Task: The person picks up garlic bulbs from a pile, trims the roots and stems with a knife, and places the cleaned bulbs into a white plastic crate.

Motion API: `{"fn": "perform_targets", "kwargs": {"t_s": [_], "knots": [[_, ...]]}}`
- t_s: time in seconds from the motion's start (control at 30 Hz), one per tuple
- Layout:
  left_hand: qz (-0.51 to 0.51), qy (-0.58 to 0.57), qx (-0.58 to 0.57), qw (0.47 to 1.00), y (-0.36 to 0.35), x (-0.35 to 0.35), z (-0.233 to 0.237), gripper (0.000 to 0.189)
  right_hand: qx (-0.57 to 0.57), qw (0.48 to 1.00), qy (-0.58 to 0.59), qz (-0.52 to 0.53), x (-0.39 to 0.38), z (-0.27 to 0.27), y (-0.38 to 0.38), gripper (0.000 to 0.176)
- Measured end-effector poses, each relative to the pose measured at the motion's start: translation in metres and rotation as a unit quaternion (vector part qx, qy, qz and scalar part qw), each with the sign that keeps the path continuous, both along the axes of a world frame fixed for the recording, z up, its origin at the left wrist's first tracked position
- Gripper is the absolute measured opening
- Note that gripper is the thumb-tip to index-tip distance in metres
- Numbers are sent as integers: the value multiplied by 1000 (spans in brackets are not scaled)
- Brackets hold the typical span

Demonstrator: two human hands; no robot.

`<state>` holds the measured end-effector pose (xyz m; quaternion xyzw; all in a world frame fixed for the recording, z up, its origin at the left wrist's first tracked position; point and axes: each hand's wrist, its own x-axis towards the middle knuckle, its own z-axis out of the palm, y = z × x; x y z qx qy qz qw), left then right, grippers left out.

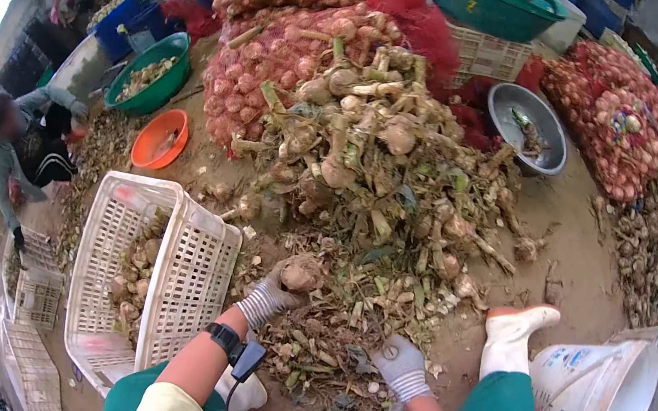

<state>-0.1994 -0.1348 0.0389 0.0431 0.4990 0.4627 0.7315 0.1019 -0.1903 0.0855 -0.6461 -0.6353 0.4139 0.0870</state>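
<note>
My left hand, in a dirty grey knit glove, is closed round a large soil-covered garlic bulb, root side showing. My right hand, gloved too, is low over the trimmings with its fingers curled in; what they hold, if anything, I cannot make out. Between and below the hands lies a heap of cut stems and roots. Just ahead rises a big pile of untrimmed garlic with stalks attached. To my left a white plastic crate stands tilted, with several bulbs inside.
Full red mesh sacks stand behind the pile. A metal basin sits at its right; an orange bowl and a green tub lie left. A white bucket tips by my right boot. Another person crouches far left.
</note>
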Motion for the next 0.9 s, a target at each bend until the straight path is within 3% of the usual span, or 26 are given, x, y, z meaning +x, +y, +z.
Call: {"fn": "perform_targets", "kwargs": {"t_s": [0.03,0.07,0.1,0.13,0.17,0.2,0.27,0.37,0.4,0.47,0.5,0.53,0.57,0.63,0.67,0.7,0.77,0.8,0.87,0.9], "knots": [[110,-320,-134,932,-1,4,-7,46,42,998,42,8,-2,17,0,24],[101,-318,-135,933,-11,14,5,46,85,993,81,16,-3,34,-2,22],[-27,-158,16,987,-25,27,27,42,90,993,81,8,-2,56,-3,22],[-153,11,168,974,-41,39,48,42,166,980,94,57,-1,78,-6,18],[-222,94,243,940,-52,49,59,43,240,959,104,106,-1,92,-12,15],[-273,179,316,891,-63,58,70,45,245,959,104,101,-1,96,-18,15],[-371,397,387,745,-81,69,81,44,331,932,62,133,-4,100,-28,16],[-403,367,323,774,-104,85,94,44,361,921,65,132,0,114,-43,14],[-286,202,249,903,-107,90,91,46,367,917,62,140,0,118,-47,13],[-210,21,165,963,-115,86,90,47,365,913,54,172,1,133,-57,13],[-164,-62,116,978,-117,91,107,47,360,909,45,205,2,139,-62,13],[-167,26,139,976,-124,107,141,50,360,912,52,189,2,134,-68,15],[-134,-98,99,981,-126,102,133,47,365,911,52,188,4,130,-68,15],[-54,-326,-21,944,-129,100,132,40,395,903,37,167,8,127,-69,17],[-106,-105,64,987,-140,101,131,41,384,903,36,187,11,127,-70,14],[-152,122,146,970,-146,108,142,45,385,903,37,186,15,123,-70,14],[-118,77,133,981,-154,112,143,41,379,903,38,200,17,109,-67,15],[-193,190,204,941,-154,112,139,40,344,916,40,204,18,108,-67,15],[-325,426,302,789,-154,110,132,35,308,932,-28,188,20,99,-62,16],[-325,426,303,788,-155,111,130,35,266,944,-96,171,22,90,-58,18]]}}
